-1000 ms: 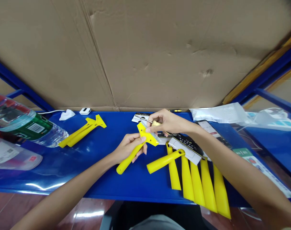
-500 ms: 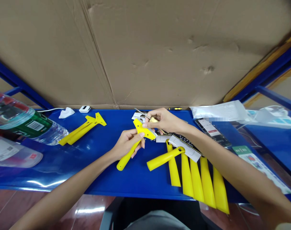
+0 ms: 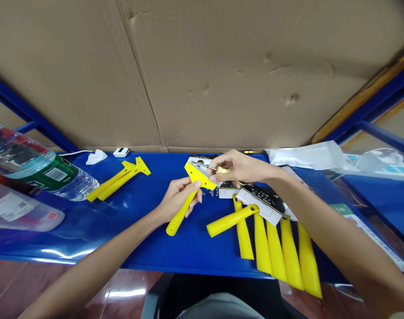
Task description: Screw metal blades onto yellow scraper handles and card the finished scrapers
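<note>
My left hand (image 3: 175, 199) is closed around a yellow scraper (image 3: 178, 220), its wide head pointing up and away from me. A grey metal blade (image 3: 203, 169) shows along the far edge of that head. At the head's right end, my right hand (image 3: 243, 166) grips a small screwdriver (image 3: 222, 170) with a pale yellow handle. The screwdriver's thin shaft lies nearly flat, pointing left above the scraper head. My right fingertips are at the blade edge; whether they also pinch something small is hidden.
Several yellow scraper handles (image 3: 277, 252) lie at right, partly under black-and-white boxes (image 3: 262, 201). Two yellow scrapers (image 3: 118, 179) lie left, near a water bottle (image 3: 52, 170) and a clear plastic cup (image 3: 25, 210). Tiny metal parts (image 3: 211, 192) are scattered behind the left hand. A white package (image 3: 303, 155) lies at back right.
My right hand has come down closer to the scraper's head, and the screwdriver shaft has tipped flatter. My left hand keeps its hold. The whole view has shifted slightly.
</note>
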### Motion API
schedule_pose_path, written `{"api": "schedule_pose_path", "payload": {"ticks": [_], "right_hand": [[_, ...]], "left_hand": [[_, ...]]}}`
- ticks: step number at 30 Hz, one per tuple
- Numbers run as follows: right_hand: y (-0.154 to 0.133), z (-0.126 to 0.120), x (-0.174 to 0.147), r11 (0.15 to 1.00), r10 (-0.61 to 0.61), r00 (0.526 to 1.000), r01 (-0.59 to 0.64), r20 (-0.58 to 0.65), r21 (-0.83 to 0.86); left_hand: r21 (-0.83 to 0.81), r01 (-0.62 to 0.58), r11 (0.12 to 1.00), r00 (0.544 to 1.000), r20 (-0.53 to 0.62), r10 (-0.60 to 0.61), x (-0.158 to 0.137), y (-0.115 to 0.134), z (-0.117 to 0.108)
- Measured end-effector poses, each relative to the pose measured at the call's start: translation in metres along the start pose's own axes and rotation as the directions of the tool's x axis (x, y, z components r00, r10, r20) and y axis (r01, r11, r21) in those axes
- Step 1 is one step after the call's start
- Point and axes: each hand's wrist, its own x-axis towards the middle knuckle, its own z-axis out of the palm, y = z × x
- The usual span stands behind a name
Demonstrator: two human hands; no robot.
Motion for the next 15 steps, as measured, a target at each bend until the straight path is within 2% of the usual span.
{"api": "schedule_pose_path", "payload": {"ticks": [3,8,12,15], "right_hand": [[-0.0006,0.0003,-0.0003,0.999,0.013,1.000,-0.014,0.013,0.034],[0.0031,0.0066,0.0036,0.996,0.023,0.998,-0.019,-0.055,0.085],[0.0072,0.0084,0.0065,0.992,-0.007,0.997,0.017,-0.075,0.126],[0.0058,0.0052,0.0040,0.995,-0.027,0.998,0.032,-0.056,0.096]], "left_hand": [[-0.023,0.007,1.000,1.000,0.018,-0.006,-0.0005,0.0008,0.0003],[-0.077,0.024,0.997,1.000,-0.003,-0.025,0.0001,0.0014,0.0012],[-0.128,0.038,0.991,0.999,-0.011,-0.039,0.0012,0.0011,0.0009],[-0.155,0.035,0.987,0.999,-0.014,-0.038,0.0020,0.0020,-0.0003]]}}
